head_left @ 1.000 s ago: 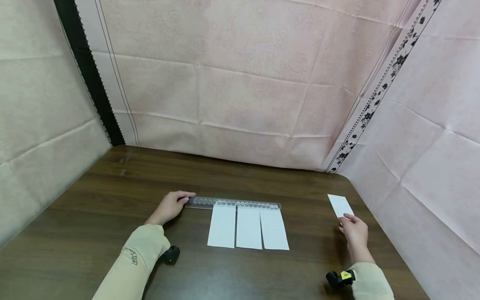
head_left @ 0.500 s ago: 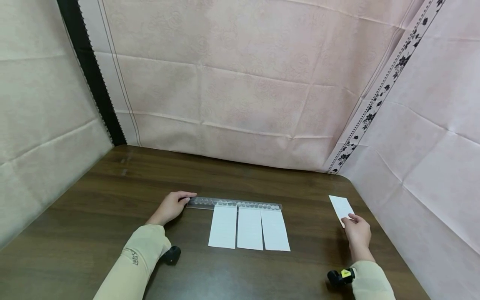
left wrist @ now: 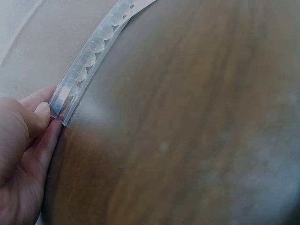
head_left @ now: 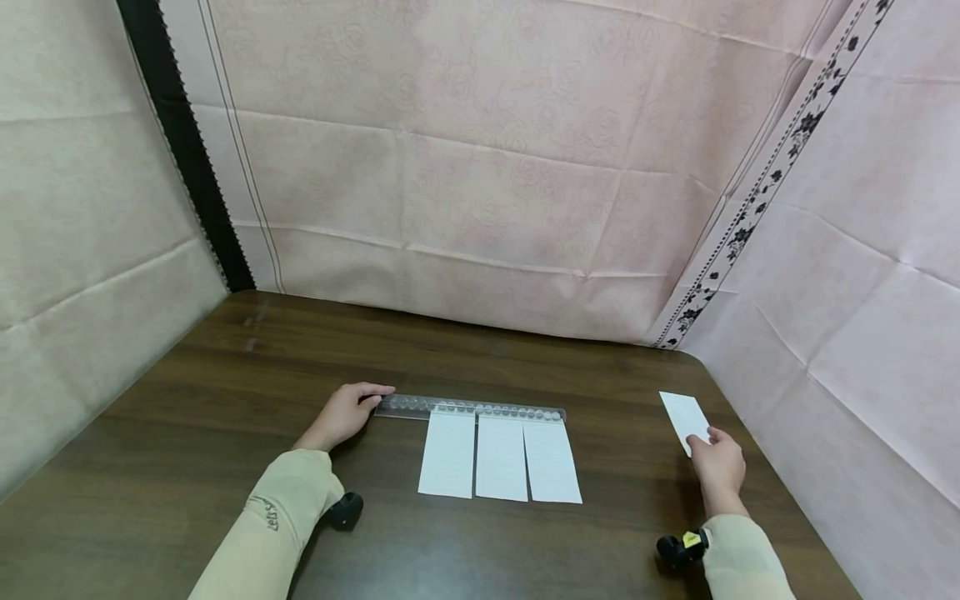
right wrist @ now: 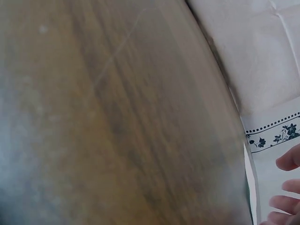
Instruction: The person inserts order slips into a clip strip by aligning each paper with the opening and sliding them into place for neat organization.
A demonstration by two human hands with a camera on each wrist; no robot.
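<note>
My left hand pinches the left end of a clear plastic paper-holder rail, with thumb on top in the left wrist view. A row of round clear pieces runs along the rail. Three white paper slips extend toward me from under its edge, side by side. Far to the right, my right hand is beside another white slip, fingertips right at its edge. In the right wrist view that slip is a thin sliver, and the fingertips are spread apart.
The dark wood table carries the rail and slips. Pale cloth hangs behind it and on both sides, with a flowered border at the right corner. Dark wrist cameras sit on both wrists.
My right hand has shifted slightly right, off the lone slip's near end, while that slip stays in place. My left hand keeps its hold on the rail.
</note>
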